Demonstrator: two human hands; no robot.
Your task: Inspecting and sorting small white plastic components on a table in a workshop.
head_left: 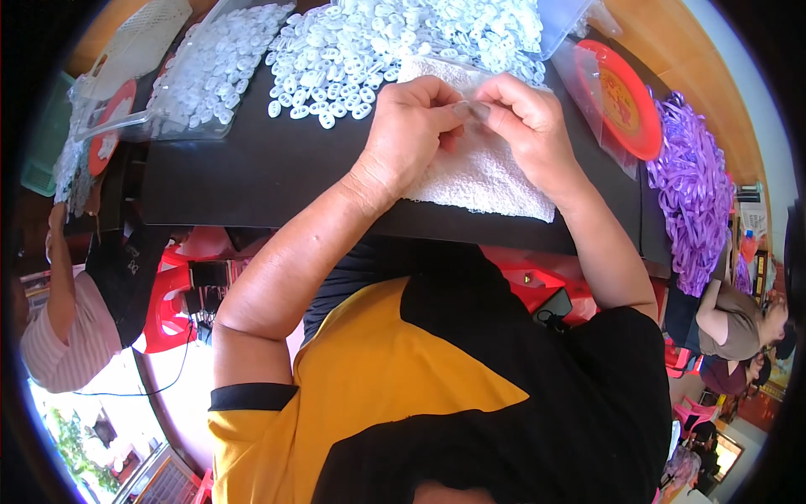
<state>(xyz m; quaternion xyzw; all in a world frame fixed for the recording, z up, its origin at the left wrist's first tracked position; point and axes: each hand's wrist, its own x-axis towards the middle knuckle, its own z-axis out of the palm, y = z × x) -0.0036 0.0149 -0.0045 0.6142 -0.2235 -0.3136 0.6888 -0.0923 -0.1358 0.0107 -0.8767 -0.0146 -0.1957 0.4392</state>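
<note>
My left hand and my right hand meet over a white terry cloth on the dark table. Thumb and fingers of each hand are pinched together, tip to tip. Whatever sits between them is too small and too covered to make out. Just beyond my hands spreads a heap of small pale oval plastic pieces with two holes each. Its near edge lies close to my left hand.
A clear tray of similar pieces stands left of the heap. To the right are a clear plastic bag, a red plate and a bundle of purple straps. Other people sit at the far left and right, near red stools.
</note>
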